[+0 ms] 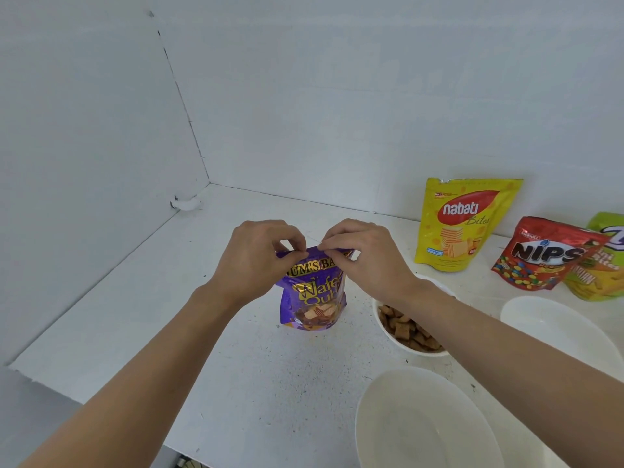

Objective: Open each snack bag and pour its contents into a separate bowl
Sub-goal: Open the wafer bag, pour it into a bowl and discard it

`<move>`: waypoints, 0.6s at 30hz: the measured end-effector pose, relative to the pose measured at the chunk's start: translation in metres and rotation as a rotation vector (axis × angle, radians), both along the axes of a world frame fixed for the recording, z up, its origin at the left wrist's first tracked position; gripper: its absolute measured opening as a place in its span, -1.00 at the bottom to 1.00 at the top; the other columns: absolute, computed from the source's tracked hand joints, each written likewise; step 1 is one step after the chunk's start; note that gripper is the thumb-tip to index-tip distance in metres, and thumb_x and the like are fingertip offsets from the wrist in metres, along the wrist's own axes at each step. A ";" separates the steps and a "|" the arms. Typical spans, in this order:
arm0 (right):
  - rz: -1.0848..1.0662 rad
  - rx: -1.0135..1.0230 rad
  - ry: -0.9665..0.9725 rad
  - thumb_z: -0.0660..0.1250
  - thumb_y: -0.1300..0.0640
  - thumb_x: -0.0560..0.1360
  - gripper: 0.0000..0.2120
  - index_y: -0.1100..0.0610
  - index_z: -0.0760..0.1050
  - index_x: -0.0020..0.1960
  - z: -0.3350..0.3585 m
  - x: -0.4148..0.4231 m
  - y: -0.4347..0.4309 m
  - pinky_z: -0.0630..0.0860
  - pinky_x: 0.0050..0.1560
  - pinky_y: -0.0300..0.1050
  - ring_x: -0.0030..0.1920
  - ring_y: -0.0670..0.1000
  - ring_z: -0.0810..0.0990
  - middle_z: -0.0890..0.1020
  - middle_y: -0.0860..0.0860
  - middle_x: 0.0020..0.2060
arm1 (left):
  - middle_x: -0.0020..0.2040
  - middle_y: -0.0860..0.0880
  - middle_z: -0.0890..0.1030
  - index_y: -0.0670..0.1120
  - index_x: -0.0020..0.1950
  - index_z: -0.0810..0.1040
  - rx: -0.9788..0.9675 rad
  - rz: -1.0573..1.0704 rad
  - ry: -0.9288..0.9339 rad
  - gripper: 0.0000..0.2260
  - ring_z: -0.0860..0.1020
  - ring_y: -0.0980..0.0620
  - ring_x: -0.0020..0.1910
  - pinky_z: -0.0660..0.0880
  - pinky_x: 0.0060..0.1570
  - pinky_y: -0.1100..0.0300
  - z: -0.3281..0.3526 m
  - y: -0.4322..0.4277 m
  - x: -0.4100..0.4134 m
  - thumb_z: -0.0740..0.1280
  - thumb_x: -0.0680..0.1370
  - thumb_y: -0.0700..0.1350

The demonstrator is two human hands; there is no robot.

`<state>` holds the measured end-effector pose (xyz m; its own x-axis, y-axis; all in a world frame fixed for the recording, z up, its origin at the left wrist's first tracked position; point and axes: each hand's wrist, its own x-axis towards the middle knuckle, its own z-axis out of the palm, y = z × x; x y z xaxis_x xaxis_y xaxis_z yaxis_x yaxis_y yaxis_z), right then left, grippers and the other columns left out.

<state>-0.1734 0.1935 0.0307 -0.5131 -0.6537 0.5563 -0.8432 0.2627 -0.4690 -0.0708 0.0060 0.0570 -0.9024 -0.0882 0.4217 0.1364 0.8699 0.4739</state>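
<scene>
A purple wafer snack bag stands upright on the white table. My left hand pinches its top edge on the left side, and my right hand pinches the same edge on the right. Right of the bag, partly under my right forearm, a white bowl holds several brown snack pieces. An empty white bowl sits near the front edge. Another empty white bowl is at the right.
A yellow Nabati bag stands against the back wall. A red Nips bag and a green bag lean at the far right. White walls close the table at the back and left.
</scene>
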 end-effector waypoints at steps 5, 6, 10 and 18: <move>0.009 0.014 0.003 0.37 0.16 0.50 -0.85 0.10 0.72 -0.04 0.004 0.001 -0.001 0.58 -0.10 -0.06 -0.13 -0.08 0.62 0.70 -0.06 -0.10 | -0.15 0.11 0.67 -0.03 -0.12 0.66 0.025 0.014 -0.030 -0.95 0.68 0.09 -0.20 0.64 -0.19 0.09 0.000 0.000 -0.001 0.51 0.49 -0.13; 0.010 0.017 0.002 0.37 0.16 0.50 -0.85 0.10 0.72 -0.04 0.005 0.001 -0.002 0.59 -0.11 -0.07 -0.14 -0.08 0.63 0.70 -0.05 -0.10 | -0.14 0.10 0.67 -0.03 -0.11 0.66 0.028 0.016 -0.036 -0.95 0.67 0.09 -0.20 0.64 -0.18 0.09 0.000 0.000 -0.001 0.51 0.50 -0.12; 0.006 0.032 0.005 0.40 0.20 0.50 -0.88 0.12 0.72 -0.04 0.006 0.000 -0.001 0.60 -0.12 -0.11 -0.13 -0.07 0.64 0.71 -0.04 -0.10 | -0.11 0.08 0.68 -0.04 -0.08 0.66 0.036 0.013 -0.056 -0.95 0.67 0.07 -0.17 0.64 -0.17 0.11 0.000 0.000 -0.001 0.50 0.51 -0.11; 0.015 0.114 -0.036 0.42 0.18 0.46 -0.94 0.07 0.62 -0.08 0.013 0.000 -0.007 0.48 -0.15 -0.22 -0.16 -0.06 0.59 0.63 -0.07 -0.15 | -0.08 0.10 0.66 -0.04 -0.04 0.65 0.035 0.024 -0.130 -0.95 0.65 0.09 -0.12 0.60 -0.13 0.19 0.003 0.004 -0.002 0.46 0.54 -0.08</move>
<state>-0.1733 0.1867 0.0438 -0.5213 -0.7195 0.4590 -0.8305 0.3039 -0.4668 -0.0724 0.0096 0.0598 -0.9468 -0.1234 0.2973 0.0507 0.8549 0.5163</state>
